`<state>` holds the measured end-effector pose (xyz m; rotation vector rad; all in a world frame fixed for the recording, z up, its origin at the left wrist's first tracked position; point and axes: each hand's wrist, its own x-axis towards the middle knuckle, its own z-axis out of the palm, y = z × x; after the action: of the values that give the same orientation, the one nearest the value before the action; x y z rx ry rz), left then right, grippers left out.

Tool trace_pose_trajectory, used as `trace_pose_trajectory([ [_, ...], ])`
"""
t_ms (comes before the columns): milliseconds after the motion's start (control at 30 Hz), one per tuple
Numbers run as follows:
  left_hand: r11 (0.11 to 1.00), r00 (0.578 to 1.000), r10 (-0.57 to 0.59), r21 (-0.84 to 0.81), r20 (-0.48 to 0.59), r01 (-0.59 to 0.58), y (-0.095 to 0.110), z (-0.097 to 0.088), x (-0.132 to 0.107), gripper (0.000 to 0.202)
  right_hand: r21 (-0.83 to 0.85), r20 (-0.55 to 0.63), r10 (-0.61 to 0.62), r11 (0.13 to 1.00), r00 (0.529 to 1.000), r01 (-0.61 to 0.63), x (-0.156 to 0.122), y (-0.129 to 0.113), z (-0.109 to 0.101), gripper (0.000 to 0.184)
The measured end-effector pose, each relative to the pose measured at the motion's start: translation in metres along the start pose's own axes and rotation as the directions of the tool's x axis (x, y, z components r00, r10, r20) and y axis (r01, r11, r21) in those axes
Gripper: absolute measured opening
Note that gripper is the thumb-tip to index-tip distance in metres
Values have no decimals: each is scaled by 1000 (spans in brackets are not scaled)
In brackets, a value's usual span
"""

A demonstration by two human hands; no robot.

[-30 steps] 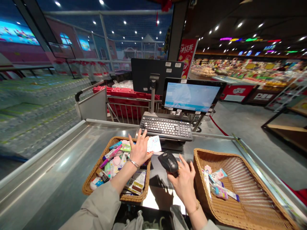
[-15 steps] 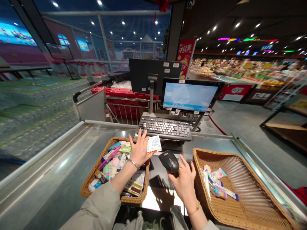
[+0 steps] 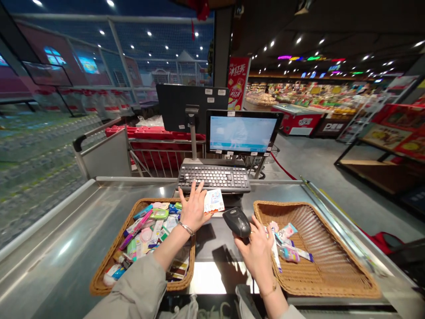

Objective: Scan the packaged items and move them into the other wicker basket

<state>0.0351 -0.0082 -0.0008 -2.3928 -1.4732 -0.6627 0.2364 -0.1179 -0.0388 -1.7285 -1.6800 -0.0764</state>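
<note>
Left hand (image 3: 194, 209) pinches a flat white-and-blue card packet (image 3: 214, 200) at its right. Right hand (image 3: 256, 253) grips a black plastic handheld barcode scanner (image 3: 236, 223), nose angled toward the packet.

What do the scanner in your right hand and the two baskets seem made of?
The handheld barcode scanner looks like dark moulded plastic, with a dull sheen. The left basket and right basket look like woven wicker or rattan, with tan strands showing; plastic imitation cannot be ruled out.
</note>
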Motion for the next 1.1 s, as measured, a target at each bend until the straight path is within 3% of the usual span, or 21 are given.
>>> trace_pose_trajectory([
  [300, 996, 997, 82, -33, -4, -82, 24, 11, 16, 68, -78, -93, 46, 996, 995, -54, -3, 24, -15, 18],
  [600, 989, 991, 136, -53, 14, -136, 49, 18, 29, 68, -144, -210, 143, 974, 967, -175, -2, 52, -27, 35],
  [767, 983, 985, 170, -80, 25, -167, 64, 20, 37, 70, -153, -256, 218, 953, 942, -263, -3, 65, -35, 50],
  [933, 972, 976, 215, -100, 16, -213, 82, 24, 43, 71, -139, -269, 285, 934, 920, -330, -5, 80, -44, 50],
  [1100, 959, 965, 259, -126, 34, -253, 101, 28, 47, 72, -97, -330, 365, 904, 871, -416, -8, 94, -52, 61],
])
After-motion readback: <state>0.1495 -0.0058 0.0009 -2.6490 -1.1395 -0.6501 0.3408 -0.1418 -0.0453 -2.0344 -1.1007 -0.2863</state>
